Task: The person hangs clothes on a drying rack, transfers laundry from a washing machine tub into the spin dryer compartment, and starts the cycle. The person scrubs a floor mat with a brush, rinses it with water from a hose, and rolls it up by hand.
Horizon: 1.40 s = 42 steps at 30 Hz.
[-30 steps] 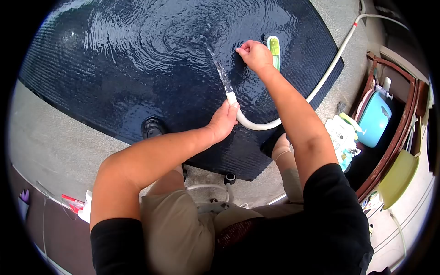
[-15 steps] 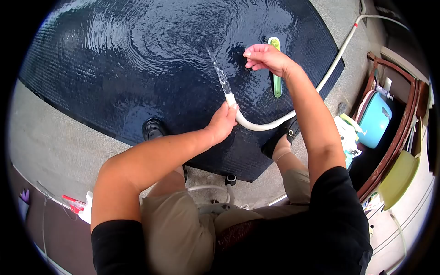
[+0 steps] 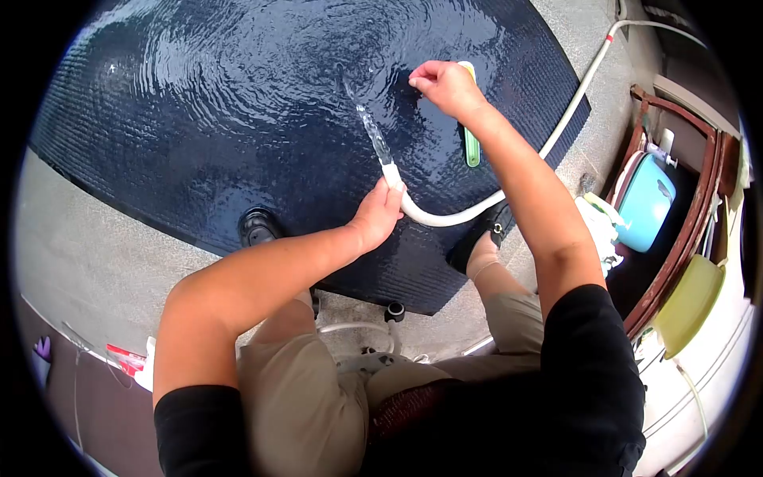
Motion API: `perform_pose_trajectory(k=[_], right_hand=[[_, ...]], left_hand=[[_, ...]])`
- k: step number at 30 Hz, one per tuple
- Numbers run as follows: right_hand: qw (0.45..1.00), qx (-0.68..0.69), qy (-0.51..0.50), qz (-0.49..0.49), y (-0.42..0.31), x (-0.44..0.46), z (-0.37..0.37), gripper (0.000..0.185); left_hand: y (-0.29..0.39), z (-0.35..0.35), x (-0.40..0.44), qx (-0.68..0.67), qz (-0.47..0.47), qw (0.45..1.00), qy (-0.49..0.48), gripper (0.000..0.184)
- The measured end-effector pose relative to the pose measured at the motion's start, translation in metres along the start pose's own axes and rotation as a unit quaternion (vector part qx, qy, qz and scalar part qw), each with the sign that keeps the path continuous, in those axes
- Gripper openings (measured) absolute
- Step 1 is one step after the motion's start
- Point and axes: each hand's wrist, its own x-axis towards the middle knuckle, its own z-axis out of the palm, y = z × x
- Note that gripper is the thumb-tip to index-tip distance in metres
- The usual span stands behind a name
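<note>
My left hand (image 3: 379,213) is wrapped round the end of a white hose (image 3: 445,219). Clear water (image 3: 368,127) streams from its mouth onto a wet, dark ribbed mat (image 3: 183,151). Over the mat, right of the stream, hovers my right hand (image 3: 447,86). Its thumb and fingers are pinched together; whether anything small is between them is hidden. Partly behind that hand and forearm, a green scrub brush (image 3: 473,149) lies on the mat.
The hose runs right, past my shoe (image 3: 486,234). Along the right side stands a brown-framed rack (image 3: 671,274) with a blue basin (image 3: 648,203); a yellow-green basin (image 3: 690,310) leans outside it. My other shoe (image 3: 258,226) rests on the mat.
My right hand has moved a little left and up, its fingers drawn closer together, and now covers more of the brush. The left hand still holds the running hose, with the view slightly shifted.
</note>
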Motion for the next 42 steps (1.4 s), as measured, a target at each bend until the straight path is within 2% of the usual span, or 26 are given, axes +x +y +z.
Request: perform_pose_trajectory(k=[2, 4, 8, 10, 14, 22, 24, 25, 26, 28, 30, 32, 33, 34, 36, 37, 38, 40, 41, 42], right_hand=[[0.997, -0.076, 0.003, -0.009, 0.008, -0.01, 0.034, 0.016], [0.989, -0.108, 0.099, -0.014, 0.015, -0.016, 0.053, 0.013], [0.989, -0.091, 0.113, 0.01, 0.021, -0.019, 0.059, 0.012], [0.985, -0.063, 0.156, -0.038, 0.018, -0.019, 0.061, 0.012], [0.979, -0.139, 0.146, 0.028, 0.013, -0.013, 0.068, 0.014], [0.965, -0.215, 0.152, 0.006, 0.007, 0.0, 0.07, 0.016], [0.989, -0.105, 0.096, 0.046, 0.012, 0.0, 0.059, 0.019], [0.994, 0.015, 0.074, 0.081, 0.023, 0.0, 0.057, 0.021], [0.963, 0.212, 0.031, 0.162, 0.039, 0.004, 0.062, 0.02], [0.889, 0.4, 0.047, 0.216, 0.038, -0.01, 0.052, 0.018], [0.885, 0.397, 0.039, 0.242, 0.041, -0.018, 0.05, 0.017], [0.947, 0.271, 0.012, 0.171, 0.04, -0.025, 0.052, 0.016], [0.966, 0.226, 0.025, 0.127, 0.036, -0.027, 0.054, 0.014], [0.965, 0.227, 0.025, 0.127, 0.033, -0.025, 0.056, 0.014], [0.912, 0.369, -0.062, 0.17, 0.025, -0.015, 0.055, 0.012], [0.92, 0.352, -0.052, 0.165, 0.017, -0.017, 0.053, 0.013], [0.913, 0.322, -0.189, 0.166, 0.014, -0.011, 0.044, 0.016], [0.921, 0.307, -0.19, 0.149, 0.005, -0.005, 0.028, 0.018], [0.92, 0.323, -0.162, 0.154, 0.001, 0.006, 0.012, 0.018], [0.931, 0.324, -0.09, 0.146, -0.008, 0.018, -0.017, 0.02]], left_hand=[[-0.001, -0.003, -0.001, 0.0, -0.002, 1.0, 0.005, 0.033], [-0.004, -0.006, -0.001, -0.008, 0.008, 1.0, -0.005, 0.033], [-0.006, -0.006, 0.0, -0.002, -0.004, 1.0, 0.004, 0.034], [-0.003, -0.003, 0.001, 0.002, 0.001, 1.0, 0.003, 0.034], [-0.003, -0.005, 0.0, 0.002, 0.003, 1.0, -0.004, 0.033], [0.001, -0.001, -0.002, 0.007, 0.002, 1.0, 0.002, 0.033], [0.002, -0.003, -0.003, 0.008, 0.003, 1.0, 0.007, 0.033], [0.0, -0.004, -0.002, 0.006, 0.007, 1.0, 0.01, 0.033], [-0.002, -0.005, -0.001, 0.002, 0.011, 1.0, 0.011, 0.033], [-0.004, -0.006, 0.0, -0.002, 0.003, 1.0, 0.009, 0.033], [-0.003, -0.006, 0.0, -0.004, -0.003, 1.0, 0.004, 0.033], [-0.001, -0.005, 0.0, 0.009, -0.006, 1.0, 0.001, 0.032], [0.0, -0.004, -0.001, 0.009, -0.006, 1.0, 0.001, 0.032], [0.002, -0.004, -0.002, 0.001, -0.001, 1.0, 0.0, 0.032], [0.0, -0.005, -0.005, -0.005, 0.009, 1.0, 0.0, 0.032], [-0.009, -0.006, -0.012, -0.011, -0.01, 1.0, 0.006, 0.032], [-0.005, -0.008, -0.001, -0.007, -0.002, 1.0, 0.001, 0.033], [-0.005, -0.007, -0.002, -0.011, -0.002, 1.0, -0.003, 0.032], [-0.009, -0.004, -0.001, -0.035, -0.014, 0.999, 0.007, 0.031], [-0.013, -0.004, 0.001, -0.033, -0.01, 0.999, 0.007, 0.03]])
